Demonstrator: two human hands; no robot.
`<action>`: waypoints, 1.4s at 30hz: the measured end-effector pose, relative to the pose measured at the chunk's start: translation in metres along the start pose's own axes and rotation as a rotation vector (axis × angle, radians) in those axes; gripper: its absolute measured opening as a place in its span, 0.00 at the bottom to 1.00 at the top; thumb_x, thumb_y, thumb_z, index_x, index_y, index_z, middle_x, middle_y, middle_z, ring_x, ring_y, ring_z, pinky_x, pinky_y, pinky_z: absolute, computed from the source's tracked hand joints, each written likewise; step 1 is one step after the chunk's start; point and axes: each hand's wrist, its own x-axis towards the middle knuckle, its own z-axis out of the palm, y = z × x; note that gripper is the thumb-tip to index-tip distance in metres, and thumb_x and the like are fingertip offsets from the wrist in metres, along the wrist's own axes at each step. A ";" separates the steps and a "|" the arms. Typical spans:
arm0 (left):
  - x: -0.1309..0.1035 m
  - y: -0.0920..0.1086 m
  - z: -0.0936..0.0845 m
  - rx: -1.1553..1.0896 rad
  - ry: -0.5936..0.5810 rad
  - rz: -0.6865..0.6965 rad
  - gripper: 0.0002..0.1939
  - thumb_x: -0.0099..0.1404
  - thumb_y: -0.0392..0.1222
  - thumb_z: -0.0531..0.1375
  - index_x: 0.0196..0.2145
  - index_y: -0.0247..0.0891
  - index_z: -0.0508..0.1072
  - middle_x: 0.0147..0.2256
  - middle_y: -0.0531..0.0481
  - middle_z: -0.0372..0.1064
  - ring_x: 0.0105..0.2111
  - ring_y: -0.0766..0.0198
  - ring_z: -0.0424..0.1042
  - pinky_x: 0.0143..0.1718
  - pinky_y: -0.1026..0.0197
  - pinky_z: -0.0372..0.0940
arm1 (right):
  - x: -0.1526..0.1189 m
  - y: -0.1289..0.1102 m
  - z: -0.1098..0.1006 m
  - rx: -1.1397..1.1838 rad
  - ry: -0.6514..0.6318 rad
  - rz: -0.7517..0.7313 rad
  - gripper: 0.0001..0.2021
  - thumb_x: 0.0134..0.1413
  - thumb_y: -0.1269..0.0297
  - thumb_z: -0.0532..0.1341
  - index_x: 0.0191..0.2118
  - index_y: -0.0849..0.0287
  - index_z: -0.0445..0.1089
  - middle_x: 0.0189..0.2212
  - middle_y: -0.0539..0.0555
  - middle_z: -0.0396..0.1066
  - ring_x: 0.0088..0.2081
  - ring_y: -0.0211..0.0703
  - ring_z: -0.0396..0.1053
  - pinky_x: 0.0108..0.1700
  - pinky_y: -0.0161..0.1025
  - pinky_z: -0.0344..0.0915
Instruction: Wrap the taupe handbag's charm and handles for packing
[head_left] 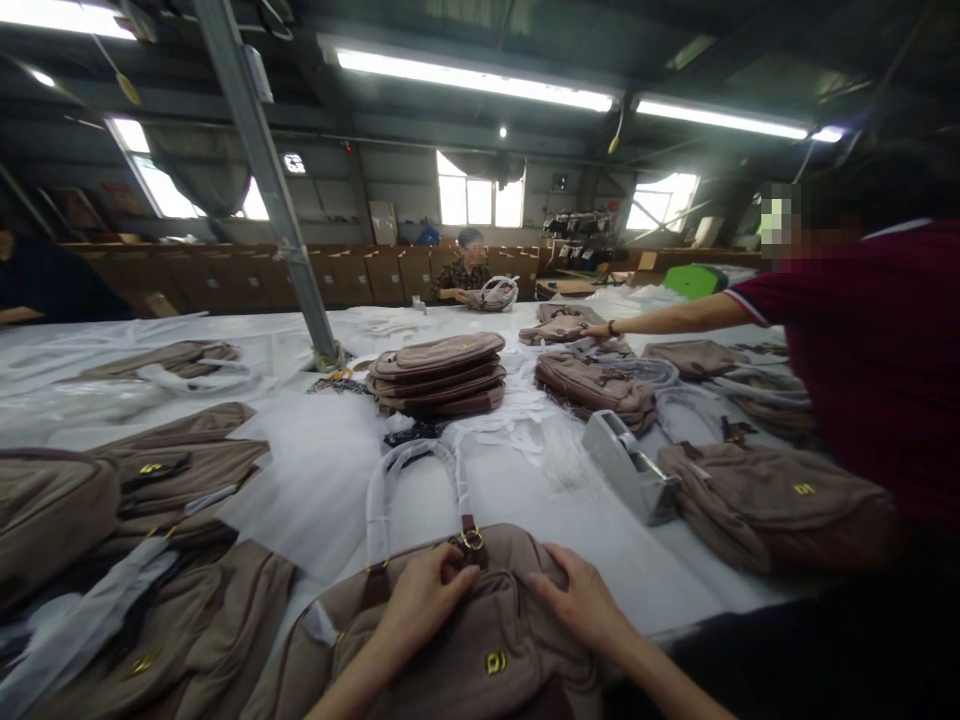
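1. Large workshop hall in the background, with lit tube lamps (472, 78) below a dark roof, a metal pillar (277, 190) at the left, and a wide white table (660, 575) across the view.
2. At the near edge of the table, directly below both hands: a brown handbag (450, 680), with its gold emblem (496, 662) in sight, long axis roughly from left to right, and top edge pointing away from the body. Beyond this edge, a film-wrapped handle (377, 500), extended forward.
3. Main relation in space: brown handbag right under the fingers, not to one side. Left hand (424, 598) nearer to the metal ring (472, 541) at the foot of the handle; right hand (587, 603) nearer to the upper right corner.
4. At the left: fingers bent, thumb close to forefinger, in contact with the top just below the ring. Not possible to tell a firm pinch from a light touch.
5. At the right: fingers loosely spread, resting on the upper edge, without any grip.
6. Ahead, a stack of bags (439, 375); left of the handle, white wrapping sheets (315, 480); to the right, a tape dispenser (630, 470).
7. Farther right, a person in a dark red shirt (885, 370), with one arm stretched over the table.
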 end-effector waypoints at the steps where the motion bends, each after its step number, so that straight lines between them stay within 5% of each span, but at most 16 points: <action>1: 0.002 0.001 0.005 0.038 -0.001 -0.006 0.10 0.56 0.47 0.58 0.32 0.38 0.71 0.25 0.52 0.70 0.27 0.60 0.68 0.28 0.63 0.55 | -0.001 0.002 0.003 -0.003 0.017 -0.009 0.24 0.54 0.56 0.58 0.53 0.67 0.64 0.49 0.62 0.67 0.50 0.51 0.64 0.54 0.43 0.58; 6: -0.003 0.005 0.019 -0.033 0.030 -0.024 0.07 0.55 0.42 0.56 0.31 0.36 0.70 0.24 0.53 0.66 0.26 0.62 0.66 0.29 0.63 0.55 | -0.007 0.006 0.010 -0.019 0.108 -0.043 0.22 0.55 0.57 0.58 0.52 0.65 0.64 0.48 0.61 0.67 0.49 0.51 0.64 0.53 0.43 0.59; 12: -0.026 0.005 0.044 -0.299 0.055 -0.102 0.21 0.55 0.45 0.57 0.45 0.30 0.70 0.28 0.49 0.67 0.28 0.60 0.65 0.30 0.61 0.59 | -0.011 -0.027 0.014 -0.048 0.287 -0.234 0.14 0.60 0.60 0.52 0.46 0.60 0.67 0.40 0.59 0.69 0.43 0.49 0.67 0.46 0.42 0.63; 19: -0.030 0.014 0.032 -0.363 0.046 0.061 0.14 0.62 0.38 0.50 0.41 0.37 0.73 0.36 0.46 0.71 0.37 0.58 0.68 0.40 0.60 0.62 | 0.006 -0.065 0.046 -0.110 -0.003 -0.042 0.15 0.58 0.55 0.54 0.33 0.58 0.73 0.30 0.57 0.74 0.33 0.51 0.71 0.35 0.41 0.62; 25: -0.012 -0.007 0.011 0.098 0.330 0.061 0.21 0.60 0.36 0.53 0.52 0.37 0.64 0.46 0.42 0.64 0.47 0.54 0.62 0.50 0.53 0.56 | 0.007 -0.060 0.056 -0.198 -0.017 -0.045 0.13 0.57 0.58 0.54 0.41 0.56 0.72 0.37 0.56 0.73 0.38 0.53 0.70 0.38 0.42 0.61; 29: -0.003 -0.014 0.013 0.167 0.259 0.093 0.12 0.60 0.32 0.50 0.38 0.39 0.69 0.37 0.46 0.64 0.40 0.58 0.64 0.42 0.59 0.59 | 0.005 -0.063 0.060 -0.216 -0.020 -0.032 0.13 0.56 0.55 0.55 0.39 0.56 0.71 0.33 0.56 0.72 0.36 0.52 0.70 0.37 0.42 0.61; 34: 0.002 0.001 0.007 0.061 0.219 0.076 0.05 0.55 0.31 0.52 0.27 0.38 0.65 0.28 0.51 0.65 0.32 0.61 0.64 0.35 0.60 0.56 | 0.006 -0.070 0.061 -0.199 0.045 0.005 0.07 0.50 0.67 0.57 0.36 0.57 0.70 0.33 0.55 0.71 0.36 0.51 0.70 0.36 0.40 0.61; 37: 0.004 0.006 0.005 -0.297 0.115 -0.063 0.04 0.52 0.36 0.57 0.24 0.38 0.62 0.22 0.55 0.62 0.25 0.64 0.62 0.28 0.62 0.55 | 0.009 -0.076 0.045 0.032 0.052 0.044 0.07 0.49 0.69 0.56 0.34 0.58 0.71 0.29 0.52 0.73 0.33 0.46 0.70 0.34 0.37 0.62; 42: -0.004 -0.004 0.025 -0.880 -0.167 -0.281 0.19 0.42 0.46 0.66 0.32 0.34 0.69 0.27 0.50 0.69 0.26 0.62 0.66 0.27 0.62 0.60 | 0.007 -0.079 0.026 0.323 0.001 0.119 0.09 0.49 0.65 0.58 0.30 0.60 0.75 0.27 0.51 0.74 0.31 0.44 0.72 0.32 0.33 0.64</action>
